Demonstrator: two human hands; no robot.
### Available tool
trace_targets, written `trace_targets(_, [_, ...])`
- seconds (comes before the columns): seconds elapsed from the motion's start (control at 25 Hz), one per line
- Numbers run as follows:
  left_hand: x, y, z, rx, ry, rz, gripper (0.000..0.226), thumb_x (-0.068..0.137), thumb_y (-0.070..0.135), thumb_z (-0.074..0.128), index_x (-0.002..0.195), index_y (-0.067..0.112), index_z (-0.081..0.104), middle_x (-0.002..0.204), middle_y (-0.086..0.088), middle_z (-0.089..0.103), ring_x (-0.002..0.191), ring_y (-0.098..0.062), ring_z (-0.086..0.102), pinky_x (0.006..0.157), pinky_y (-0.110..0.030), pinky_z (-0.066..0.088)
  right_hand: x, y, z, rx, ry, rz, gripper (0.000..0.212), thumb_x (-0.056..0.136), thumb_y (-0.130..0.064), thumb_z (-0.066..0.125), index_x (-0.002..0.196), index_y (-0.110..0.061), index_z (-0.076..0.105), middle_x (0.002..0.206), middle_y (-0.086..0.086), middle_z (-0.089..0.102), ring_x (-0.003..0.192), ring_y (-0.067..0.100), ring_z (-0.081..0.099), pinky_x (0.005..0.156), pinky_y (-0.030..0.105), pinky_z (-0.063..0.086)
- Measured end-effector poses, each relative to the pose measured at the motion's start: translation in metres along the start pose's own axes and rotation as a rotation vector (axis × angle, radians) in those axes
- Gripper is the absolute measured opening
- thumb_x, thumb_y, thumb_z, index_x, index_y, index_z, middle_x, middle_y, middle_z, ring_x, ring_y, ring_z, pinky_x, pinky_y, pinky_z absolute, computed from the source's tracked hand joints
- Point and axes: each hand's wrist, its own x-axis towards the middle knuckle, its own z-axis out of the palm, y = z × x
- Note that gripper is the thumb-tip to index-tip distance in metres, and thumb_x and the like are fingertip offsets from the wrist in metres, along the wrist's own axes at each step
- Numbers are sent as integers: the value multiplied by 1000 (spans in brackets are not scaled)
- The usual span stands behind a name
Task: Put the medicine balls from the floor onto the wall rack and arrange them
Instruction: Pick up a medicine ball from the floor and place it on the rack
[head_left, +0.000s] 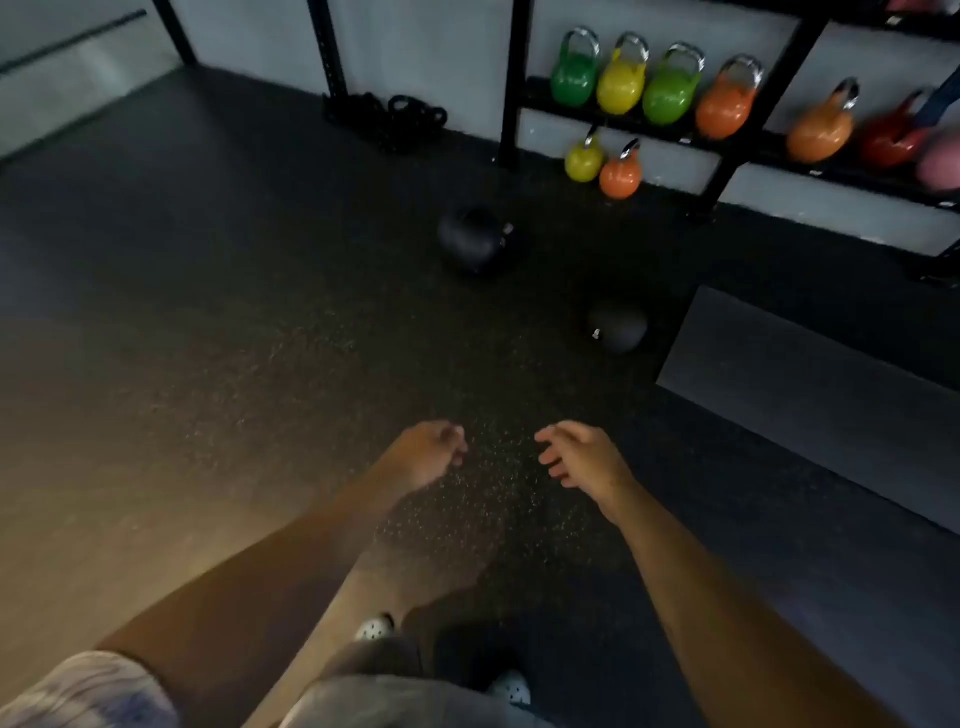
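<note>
A person stands on a dark speckled gym floor (260, 312) with both arms stretched forward and down, the left hand (428, 454) loosely curled and the right hand (582, 457) with fingers spread, both empty and apart from each other, a posture that reads as readiness to scoop up something round with two palms. Two black medicine balls lie ahead on the floor, well out of reach: the farther ball (475, 239) sits below the wall rack (519, 88), and the nearer ball (618, 325) rests just beside the corner of a grey mat (805, 364). Neither ball is touched. The rack's visible shelf carries a row of green, yellow and orange kettlebells (670, 91), with two smaller ones (602, 166) on the floor beneath; where the balls belong on it cannot be told from this view, which is blurred at the right edge. The nearer ball looks the likelier first pick, and its bulk probably calls for both hands.
</note>
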Motion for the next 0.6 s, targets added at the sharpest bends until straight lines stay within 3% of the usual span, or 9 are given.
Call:
trace_targets(0.04, [3,-14,9,73,-61,-26,34,112,32,41,117,14,68,116,-10,71,99,-21,66,91,-39,52,8,13,3,-102,3,10,30,104,-36,47,114,-23,73,102,1,73,97,19,68,89,37,54])
trace_targets(0.12, [13,-44,23,202,-155,-81,37,111,28,42,136,12,63,136,-14,67,119,-27,64,102,-40,49,28,39,14,-267,3,5,29,103,-35,48,112,-25,74,104,-2,73,97,15,66,83,33,53])
trace_targets(0.24, [28,-78,34,364,-265,-156,46,112,31,38,150,9,53,156,-14,54,142,-30,52,116,-37,38,55,65,30,-477,-98,55,30,102,-35,47,97,-21,73,94,1,73,88,21,68,76,36,53])
trace_targets(0.4, [64,-101,18,404,-327,-220,48,113,32,32,151,9,51,159,-14,50,145,-28,48,117,-36,36,112,60,33,-669,-235,119,34,102,-33,46,94,-10,70,93,11,73,90,30,70,83,43,57])
trace_targets(0.6, [119,-114,-28,305,-270,-307,47,111,37,38,149,13,54,153,-13,56,140,-28,53,111,-37,42,192,9,10,-765,-245,98,27,102,-30,48,93,-17,70,91,5,70,92,29,69,81,39,55])
